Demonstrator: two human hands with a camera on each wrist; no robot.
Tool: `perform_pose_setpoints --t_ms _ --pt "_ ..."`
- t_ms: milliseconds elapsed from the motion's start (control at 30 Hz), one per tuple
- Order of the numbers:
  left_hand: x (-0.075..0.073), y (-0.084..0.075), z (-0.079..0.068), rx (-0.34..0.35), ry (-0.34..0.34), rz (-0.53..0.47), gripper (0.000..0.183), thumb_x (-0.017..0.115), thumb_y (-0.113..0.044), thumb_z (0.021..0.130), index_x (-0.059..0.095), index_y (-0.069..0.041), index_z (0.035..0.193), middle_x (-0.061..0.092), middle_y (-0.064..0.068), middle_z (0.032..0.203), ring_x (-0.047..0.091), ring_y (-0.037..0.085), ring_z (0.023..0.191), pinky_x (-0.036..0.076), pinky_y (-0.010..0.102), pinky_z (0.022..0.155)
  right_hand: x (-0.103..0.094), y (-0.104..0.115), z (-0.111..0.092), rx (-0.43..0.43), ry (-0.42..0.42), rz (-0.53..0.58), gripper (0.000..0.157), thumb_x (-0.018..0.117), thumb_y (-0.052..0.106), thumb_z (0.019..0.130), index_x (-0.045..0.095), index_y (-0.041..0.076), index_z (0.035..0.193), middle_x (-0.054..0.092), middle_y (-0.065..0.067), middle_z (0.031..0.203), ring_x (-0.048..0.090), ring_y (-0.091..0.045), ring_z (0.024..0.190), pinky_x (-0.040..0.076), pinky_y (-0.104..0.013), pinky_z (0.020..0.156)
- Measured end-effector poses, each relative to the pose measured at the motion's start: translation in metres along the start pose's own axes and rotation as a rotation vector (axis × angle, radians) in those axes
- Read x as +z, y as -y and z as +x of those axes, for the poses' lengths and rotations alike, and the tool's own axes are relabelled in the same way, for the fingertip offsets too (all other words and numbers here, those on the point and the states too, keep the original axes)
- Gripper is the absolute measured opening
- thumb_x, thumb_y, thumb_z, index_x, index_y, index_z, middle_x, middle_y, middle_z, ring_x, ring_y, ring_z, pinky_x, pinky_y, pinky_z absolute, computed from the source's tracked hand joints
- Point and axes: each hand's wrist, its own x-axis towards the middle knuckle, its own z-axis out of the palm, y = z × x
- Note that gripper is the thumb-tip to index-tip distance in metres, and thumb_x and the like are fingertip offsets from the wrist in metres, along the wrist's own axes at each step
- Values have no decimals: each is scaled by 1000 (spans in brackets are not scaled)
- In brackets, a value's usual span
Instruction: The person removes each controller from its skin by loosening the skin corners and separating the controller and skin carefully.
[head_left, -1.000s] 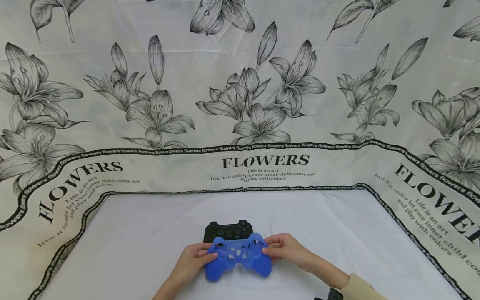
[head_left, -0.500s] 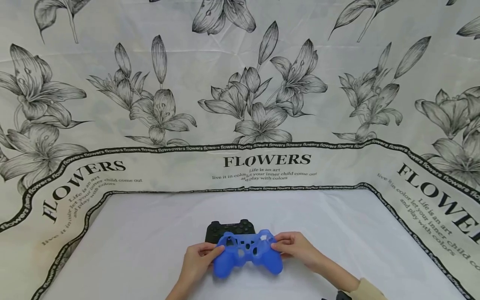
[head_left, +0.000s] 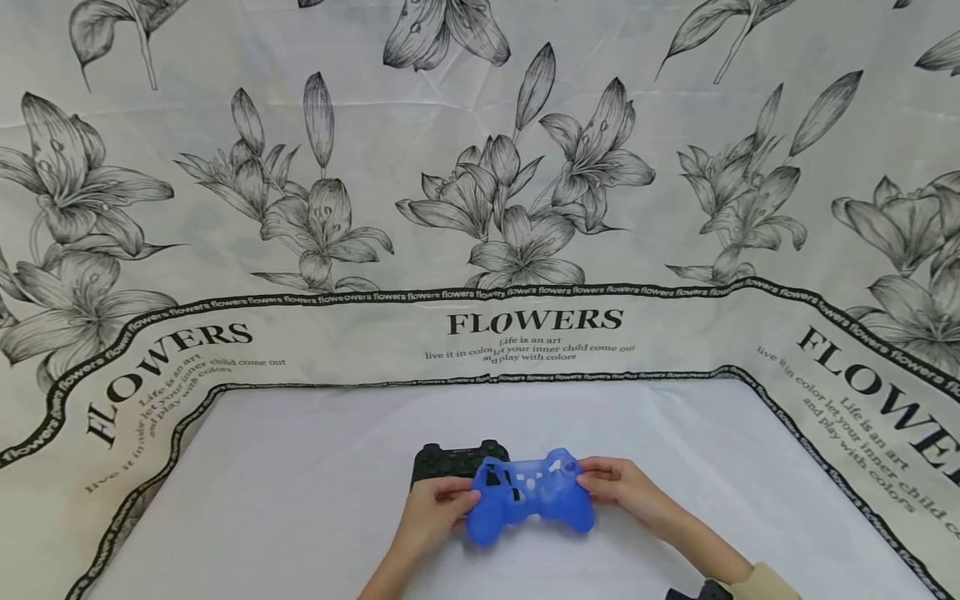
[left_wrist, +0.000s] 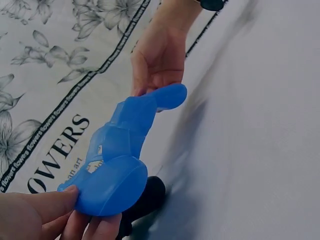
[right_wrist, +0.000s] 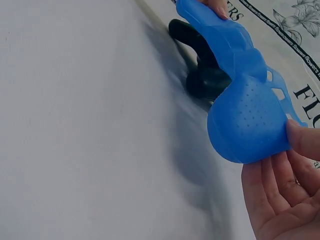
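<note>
A blue game controller cover, soft-looking and with cut-out holes, is held up between both hands. My left hand pinches its left side between thumb and fingers, as the left wrist view also shows at the cover's near grip. On the other side my right hand pinches the cover's upper right edge; in the right wrist view the thumb lies on top and the fingers sit beneath. Behind the cover a black game controller lies on the white surface, partly hidden by the cover and left hand.
White cloth covers the tabletop. A floral-printed fabric with a black lettered border rises at the back and both sides. A dark wrist-worn device shows at the right forearm, near a beige sleeve.
Both hands have moved to the right with the blue cover, its right end now slightly higher. The black controller stays in about the same place, its lower part covered by the left hand.
</note>
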Motion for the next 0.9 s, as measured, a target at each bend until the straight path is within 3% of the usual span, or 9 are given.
perform_pose_setpoints --t_ms 467,667,767,900 --pt "46 -18 29 144 -114 37 19 76 -10 80 74 1 96 71 8 75 67 9 63 55 20 55 -42 -3 -6 64 -116 -40 53 59 27 96 47 -13 129 65 4 106 60 -5 93 55 -29 81" --pt "65 -24 39 179 -164 134 15 76 -8 80 74 0 93 68 2 69 59 2 56 52 15 51 -53 -7 -5 130 -183 -77 57 55 31 98 43 -10 135 60 -13 123 59 -11 99 55 -32 83" --pt "72 -26 43 205 -190 196 15 76 -8 80 75 -1 92 67 0 67 54 -1 54 48 14 50 -58 -11 -3 135 -189 -90 58 53 31 98 41 -10 137 53 -23 132 58 -14 104 55 -34 85" --pt "80 -28 48 236 -213 274 16 77 -8 78 75 -1 92 68 0 67 51 -1 55 42 15 50 -64 -17 -2 124 -184 -98 58 52 31 99 40 -12 137 50 -27 135 59 -14 104 55 -34 86"
